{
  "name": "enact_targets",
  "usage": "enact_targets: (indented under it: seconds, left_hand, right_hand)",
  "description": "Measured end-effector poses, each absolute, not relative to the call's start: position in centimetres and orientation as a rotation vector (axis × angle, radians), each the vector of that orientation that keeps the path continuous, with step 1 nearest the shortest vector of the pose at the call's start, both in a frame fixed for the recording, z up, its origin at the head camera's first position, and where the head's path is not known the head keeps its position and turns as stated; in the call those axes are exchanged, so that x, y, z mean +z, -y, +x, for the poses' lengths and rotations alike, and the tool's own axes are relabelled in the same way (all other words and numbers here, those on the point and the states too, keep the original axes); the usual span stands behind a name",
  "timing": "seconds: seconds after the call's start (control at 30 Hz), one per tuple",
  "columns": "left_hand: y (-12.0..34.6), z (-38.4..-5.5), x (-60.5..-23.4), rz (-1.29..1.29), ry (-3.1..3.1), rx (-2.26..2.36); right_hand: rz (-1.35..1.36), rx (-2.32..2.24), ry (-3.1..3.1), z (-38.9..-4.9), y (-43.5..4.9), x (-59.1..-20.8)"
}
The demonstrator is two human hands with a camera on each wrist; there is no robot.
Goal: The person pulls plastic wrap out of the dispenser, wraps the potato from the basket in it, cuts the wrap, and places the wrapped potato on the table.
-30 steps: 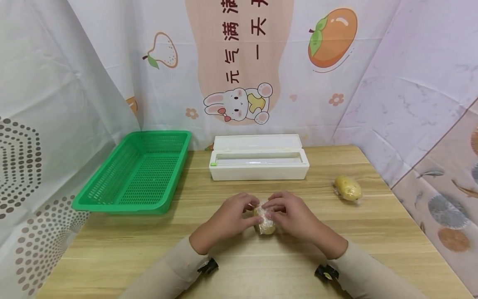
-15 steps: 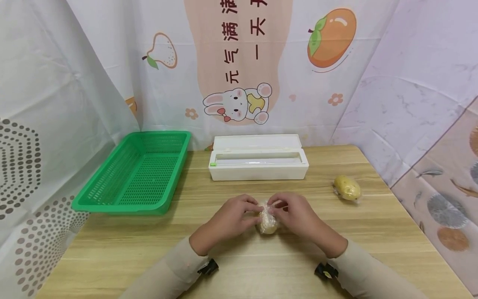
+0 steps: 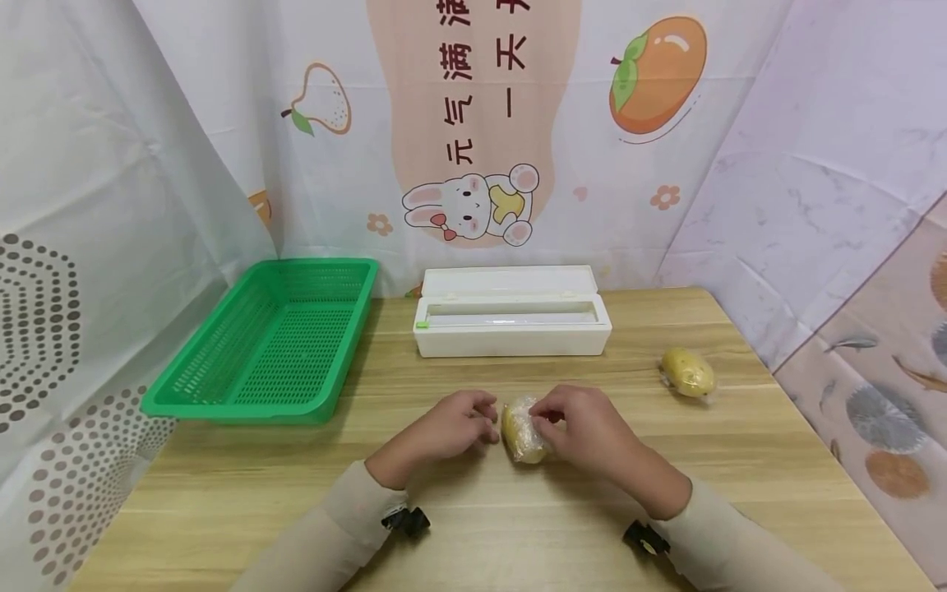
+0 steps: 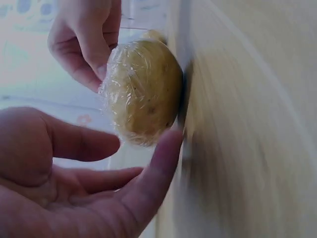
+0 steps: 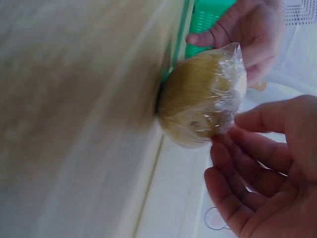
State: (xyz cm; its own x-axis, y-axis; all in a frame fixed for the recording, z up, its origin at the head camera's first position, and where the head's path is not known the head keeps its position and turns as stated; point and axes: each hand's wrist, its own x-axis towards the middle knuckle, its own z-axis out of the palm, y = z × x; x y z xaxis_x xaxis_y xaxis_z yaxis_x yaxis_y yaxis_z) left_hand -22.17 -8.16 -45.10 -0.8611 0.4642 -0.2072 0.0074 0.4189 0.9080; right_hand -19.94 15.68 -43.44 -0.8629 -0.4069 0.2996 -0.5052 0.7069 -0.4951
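A yellow potato in crinkled cling film sits on the table between the two hands. My right hand pinches the gathered cling film on the potato's side between thumb and forefinger. To the left of the potato, my left hand holds nothing, its fingers loosely bent. In the left wrist view its fingertips come close to the lower side of the potato. A second potato, also wrapped in film, lies farther off at the right.
A white cling film box with its lid raised stands at the back, a roll inside. The green plastic basket is at the left. A printed curtain hangs behind the wooden table.
My left hand has let go of the wrapped potato and drawn back to the left. My right hand stays at the film, and more of the potato shows.
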Motion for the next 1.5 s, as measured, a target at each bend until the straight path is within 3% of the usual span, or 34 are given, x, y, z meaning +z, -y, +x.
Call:
enact_targets:
  seconds: [0.33, 0.73, 0.97, 1.3, 1.5]
  left_hand:
    - [7.7, -22.0, -45.7, 0.31, -1.874, 1.575]
    - [7.2, -21.4, -44.8, 0.253, -1.789, 1.829]
    - [7.4, -21.3, -44.0, 0.362, -1.938, 1.832]
    - [7.5, -22.0, -44.5, 0.165, -2.055, 1.777]
    - [7.3, -22.0, -45.2, 0.151, -1.933, 1.746]
  right_hand:
    - [0.654, 0.705, 2.859, -19.2, -15.4, -42.8]
    - [0.492, 0.916, 2.962, -20.2, -16.1, -43.5]
    - [0.443, 1.22, 2.946, -21.3, -17.0, -43.7]
    - [0.446, 2.027, 2.852, -22.3, -17.5, -44.2]
    - [0.456, 2.099, 2.922, -22.4, -17.4, -44.8]
